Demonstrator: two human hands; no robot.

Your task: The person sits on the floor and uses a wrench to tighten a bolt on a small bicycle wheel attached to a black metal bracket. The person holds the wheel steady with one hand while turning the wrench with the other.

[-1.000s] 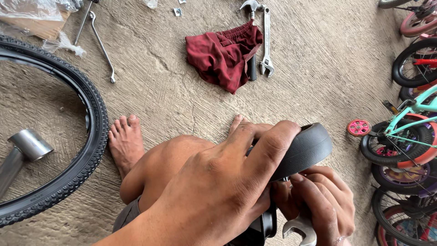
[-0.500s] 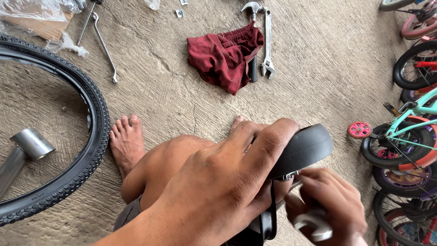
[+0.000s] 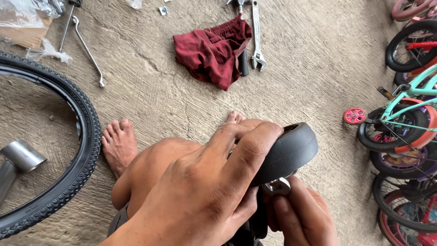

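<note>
A dark grey bicycle saddle sat above the person's bare knee, low in the frame. The left hand arched over it, fingers curled around its top. Beneath, the right hand closed on a small metal wrench at the saddle's underside. Beyond, on the concrete floor, lay a red cloth, an adjustable spanner and a black tyre.

A saddle is held near centre, over a knee. A tyre lies left, a cloth far centre with a wrench just right of it, and bicycles stand right.
</note>
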